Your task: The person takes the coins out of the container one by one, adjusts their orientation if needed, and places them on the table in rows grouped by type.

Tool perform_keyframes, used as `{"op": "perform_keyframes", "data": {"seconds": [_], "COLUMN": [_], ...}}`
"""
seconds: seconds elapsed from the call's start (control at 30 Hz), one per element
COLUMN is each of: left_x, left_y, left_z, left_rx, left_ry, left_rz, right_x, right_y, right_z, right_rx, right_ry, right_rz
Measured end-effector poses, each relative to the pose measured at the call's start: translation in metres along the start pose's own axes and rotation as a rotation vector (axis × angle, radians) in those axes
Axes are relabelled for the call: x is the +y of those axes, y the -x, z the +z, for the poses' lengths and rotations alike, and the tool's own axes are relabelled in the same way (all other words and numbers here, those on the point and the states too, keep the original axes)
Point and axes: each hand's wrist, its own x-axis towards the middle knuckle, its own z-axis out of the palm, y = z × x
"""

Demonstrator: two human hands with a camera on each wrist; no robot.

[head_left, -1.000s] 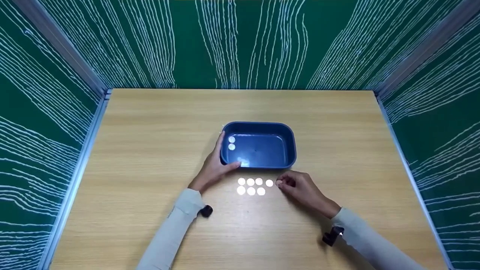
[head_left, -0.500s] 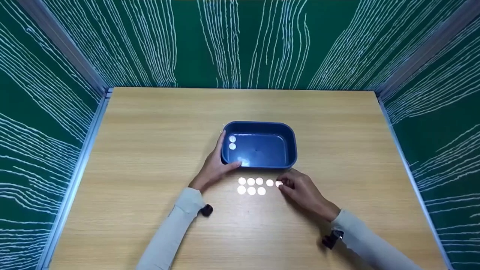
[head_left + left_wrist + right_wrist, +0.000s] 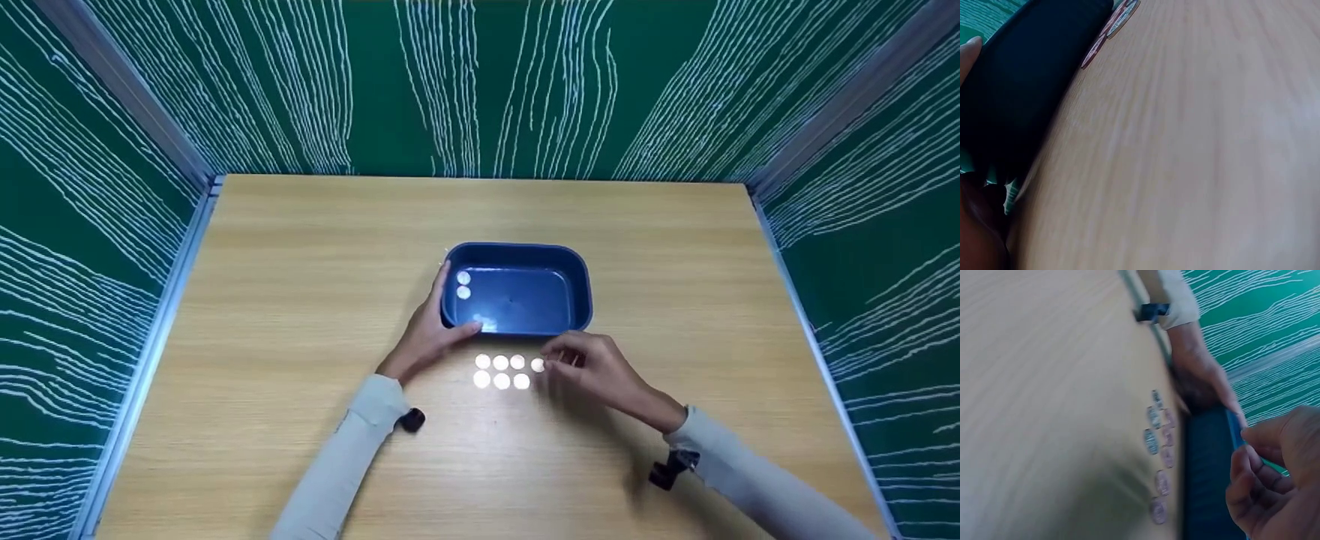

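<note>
My left hand [image 3: 427,334] grips the left front corner of a blue plastic tray [image 3: 517,332], thumb on the front rim and fingers along the left wall. Two pale round discs [image 3: 463,278] lie inside at the tray's left. Below the tray, several flat discs [image 3: 502,381] lie in two rows; in the right wrist view these discs [image 3: 1151,441] show printed faces. My right hand [image 3: 600,371] hovers over the right end of the upper row, hiding a disc [image 3: 1158,510] from the head view. Its fingers are loosely bent, with no disc visible between them.
The wooden table [image 3: 315,247] is bounded by green walls [image 3: 487,90] with white wavy lines at the back and sides. A black wrist camera [image 3: 412,420] sits on the left sleeve, another black camera [image 3: 671,469] on the right one.
My right hand has let go of the end disc of the upper row. It has since risen and shifted slightly left. My left hand and the tray have stayed put.
</note>
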Motion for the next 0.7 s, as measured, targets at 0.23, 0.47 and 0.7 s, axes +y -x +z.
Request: {"op": "perform_keyframes", "data": {"seconds": [0.23, 0.47, 0.7], "left_x": [-0.003, -0.004, -0.002], "left_y": [-0.001, 0.001, -0.001], "left_z": [0.0, 0.001, 0.0], "left_rx": [-0.001, 0.014, 0.008], "left_ry": [-0.015, -0.016, -0.003], "left_rz": [0.007, -0.003, 0.008], "right_x": [-0.011, -0.012, -0.005], "right_y": [-0.023, -0.054, -0.085], "right_z": [-0.009, -0.016, -0.02], "right_rx": [-0.042, -0.067, -0.147], "right_ry": [-0.072, -0.053, -0.029], "right_rz": [0.014, 0.02, 0.061]}}
